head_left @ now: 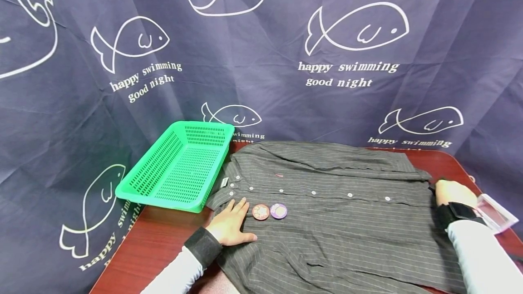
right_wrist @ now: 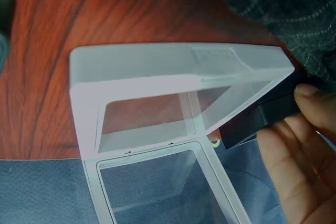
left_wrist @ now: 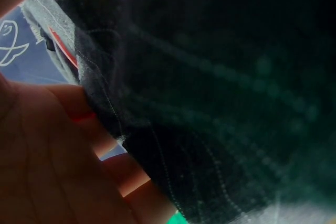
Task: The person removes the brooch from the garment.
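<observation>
A dark grey pinstriped shirt (head_left: 351, 226) lies spread on the table with its collar to the left. My left hand (head_left: 229, 225) rests with spread fingers on the shirt just below the collar. Two round badges, one red (head_left: 260, 212) and one purple (head_left: 278, 211), lie on the cloth right beside those fingers. Dark striped fabric fills most of the left wrist view. At the shirt's right end, my right hand (head_left: 454, 193) pinches a black box-like object (right_wrist: 262, 114) between thumb and fingers. Beside it stands a white-framed clear case (right_wrist: 142, 66), its lid raised.
An open green plastic basket (head_left: 163, 202) stands at the table's left back corner, close to the collar. Behind the red-brown table (head_left: 151, 239) hangs a dark blue curtain (head_left: 278, 58) with white fish drawings. The white-framed case sits at the table's right edge.
</observation>
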### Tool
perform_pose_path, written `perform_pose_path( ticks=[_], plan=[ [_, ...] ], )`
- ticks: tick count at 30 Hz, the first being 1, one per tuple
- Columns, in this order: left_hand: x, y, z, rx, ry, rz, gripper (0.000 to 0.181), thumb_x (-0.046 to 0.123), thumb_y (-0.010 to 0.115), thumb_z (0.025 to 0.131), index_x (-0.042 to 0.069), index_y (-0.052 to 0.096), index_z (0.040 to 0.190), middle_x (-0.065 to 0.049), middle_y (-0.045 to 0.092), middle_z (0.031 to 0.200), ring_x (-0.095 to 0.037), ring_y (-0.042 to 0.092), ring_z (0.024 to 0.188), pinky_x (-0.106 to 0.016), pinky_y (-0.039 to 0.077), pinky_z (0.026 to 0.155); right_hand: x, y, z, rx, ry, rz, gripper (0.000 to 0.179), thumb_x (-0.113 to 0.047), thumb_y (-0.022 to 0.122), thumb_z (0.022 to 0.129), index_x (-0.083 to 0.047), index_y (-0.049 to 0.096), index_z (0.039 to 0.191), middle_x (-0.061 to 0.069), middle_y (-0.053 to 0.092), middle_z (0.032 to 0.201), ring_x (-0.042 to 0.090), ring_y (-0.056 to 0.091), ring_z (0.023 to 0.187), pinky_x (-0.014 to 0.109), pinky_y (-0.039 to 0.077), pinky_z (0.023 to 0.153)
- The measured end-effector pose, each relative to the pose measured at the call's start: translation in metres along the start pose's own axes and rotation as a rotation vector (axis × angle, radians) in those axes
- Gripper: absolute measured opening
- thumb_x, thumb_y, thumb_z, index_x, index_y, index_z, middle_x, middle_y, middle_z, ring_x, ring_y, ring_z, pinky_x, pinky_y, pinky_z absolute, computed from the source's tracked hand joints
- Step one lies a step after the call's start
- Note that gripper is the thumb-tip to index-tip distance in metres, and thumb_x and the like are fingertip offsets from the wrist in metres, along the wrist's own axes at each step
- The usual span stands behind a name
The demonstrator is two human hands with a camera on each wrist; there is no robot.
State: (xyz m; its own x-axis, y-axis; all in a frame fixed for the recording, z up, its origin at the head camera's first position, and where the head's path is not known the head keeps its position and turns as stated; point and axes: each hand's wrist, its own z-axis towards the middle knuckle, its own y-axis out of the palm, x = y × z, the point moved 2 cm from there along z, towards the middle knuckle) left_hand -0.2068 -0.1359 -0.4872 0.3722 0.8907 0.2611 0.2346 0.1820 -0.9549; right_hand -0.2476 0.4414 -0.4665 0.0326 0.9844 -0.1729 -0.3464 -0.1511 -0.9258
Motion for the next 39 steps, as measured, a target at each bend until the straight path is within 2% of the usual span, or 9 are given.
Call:
perform_pose_path(
  ticks=[16,21,28,34,39],
  plan=[
    [0.000,-0.001,0.000,0.006,0.009,-0.003,0.094,0.057,0.071,0.077,-0.001,0.042,0.145,-0.017,0.037,0.155,-0.051,0.032,0.140,-0.056,0.035,0.111,0.005,-0.002,-0.001,-0.069,0.011,0.016,0.029,0.010,0.035,0.082,0.008,0.054,0.060,0.038,0.055,0.061,0.047,0.052,0.047,0.053,0.039,0.042],
    [-0.001,0.001,0.001,0.008,0.009,0.002,0.095,0.058,0.071,0.077,-0.001,0.042,0.146,-0.017,0.037,0.155,-0.051,0.032,0.140,-0.056,0.035,0.111,0.004,-0.006,0.000,-0.077,0.022,0.035,0.027,0.005,0.042,0.084,0.007,0.057,0.062,0.039,0.055,0.064,0.048,0.053,0.050,0.053,0.039,0.044],
    [0.000,0.000,0.000,0.008,0.012,-0.003,0.095,0.057,0.071,0.077,-0.002,0.041,0.145,-0.018,0.037,0.155,-0.051,0.032,0.140,-0.056,0.035,0.111,0.003,-0.011,0.009,-0.085,0.062,0.043,0.022,0.000,0.049,0.081,0.007,0.062,0.064,0.039,0.059,0.070,0.054,0.056,0.058,0.057,0.042,0.047],
    [0.002,-0.002,-0.001,0.005,0.004,-0.008,0.095,0.057,0.071,0.077,-0.002,0.041,0.145,-0.018,0.037,0.155,-0.052,0.031,0.140,-0.057,0.034,0.111,-0.014,-0.016,0.022,-0.077,0.055,0.082,0.015,-0.008,0.057,0.082,0.004,0.065,0.080,0.035,0.064,0.082,0.052,0.059,0.065,0.056,0.041,0.047],
    [0.002,-0.002,-0.001,0.004,0.006,-0.004,0.095,0.057,0.072,0.077,-0.002,0.041,0.145,-0.018,0.037,0.155,-0.051,0.032,0.140,-0.057,0.034,0.111,-0.048,-0.023,0.027,-0.054,0.008,0.150,0.022,-0.014,0.061,0.085,0.003,0.068,0.096,0.031,0.068,0.097,0.053,0.062,0.080,0.058,0.045,0.058]
  ],
)
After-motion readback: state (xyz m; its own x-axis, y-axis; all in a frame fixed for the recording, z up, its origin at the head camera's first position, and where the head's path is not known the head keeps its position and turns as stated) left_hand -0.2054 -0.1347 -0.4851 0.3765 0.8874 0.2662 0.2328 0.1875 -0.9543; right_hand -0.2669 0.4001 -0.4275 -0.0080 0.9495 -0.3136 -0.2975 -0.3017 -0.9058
